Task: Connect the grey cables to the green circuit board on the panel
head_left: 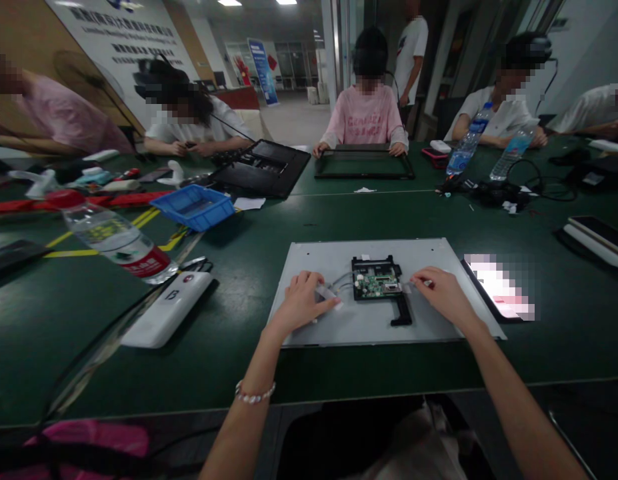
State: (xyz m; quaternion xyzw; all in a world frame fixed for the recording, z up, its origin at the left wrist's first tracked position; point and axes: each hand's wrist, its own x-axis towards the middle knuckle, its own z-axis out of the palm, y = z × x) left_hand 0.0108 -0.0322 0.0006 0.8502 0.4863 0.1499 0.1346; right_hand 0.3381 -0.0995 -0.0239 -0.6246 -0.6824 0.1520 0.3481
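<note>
A flat light-grey panel point(339, 327) lies on the table in front of me. On its middle sits a green circuit board point(381, 285) in a black plastic frame point(403, 312), with thin cables point(343, 281) running out on the left. My left hand point(301, 303) rests on the panel's left part, thumb and fingers apart, beside a clear strip point(329, 292) that looks like tape. At the board's right edge is my right hand point(441, 290), its fingertips pinched together. Something small and translucent shows at those fingertips, too faint to name.
Right of the panel lies a lit phone point(499, 287). To the left are a white power bank point(169, 310), a tilted water bottle point(119, 240) and a blue bin point(195, 205). Across the table, a co-worker's hands hold a black frame point(363, 176); other people sit nearby.
</note>
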